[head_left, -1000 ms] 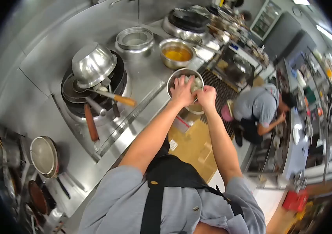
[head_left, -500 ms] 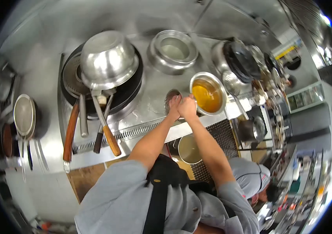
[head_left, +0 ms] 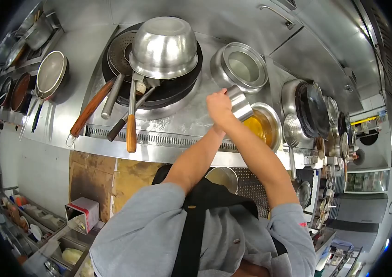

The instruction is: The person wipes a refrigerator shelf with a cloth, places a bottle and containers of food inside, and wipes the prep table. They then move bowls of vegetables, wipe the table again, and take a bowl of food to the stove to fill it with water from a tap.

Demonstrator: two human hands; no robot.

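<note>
My right hand (head_left: 219, 107) grips a small steel pot (head_left: 240, 102) and holds it tilted above the stove top, its mouth turned toward a steel bowl of yellow liquid (head_left: 264, 127) just to the right. My left hand (head_left: 212, 119) lies close under the right wrist and is mostly covered, so its grip cannot be made out. Both forearms meet at the pot. I wear a grey shirt and a dark apron.
An upturned steel bowl (head_left: 163, 46) sits on a dark wok (head_left: 159, 90), with wooden-handled ladles (head_left: 131, 131) leaning out of it. A round steel pot (head_left: 243, 67) stands behind my hands. A strainer (head_left: 50, 69) lies far left, another wok (head_left: 311, 104) right, a pot (head_left: 223, 177) below the counter.
My hands have come up off the counter with the small pot, which now tilts by the bowl of yellow liquid. The view has swung left along the stove.
</note>
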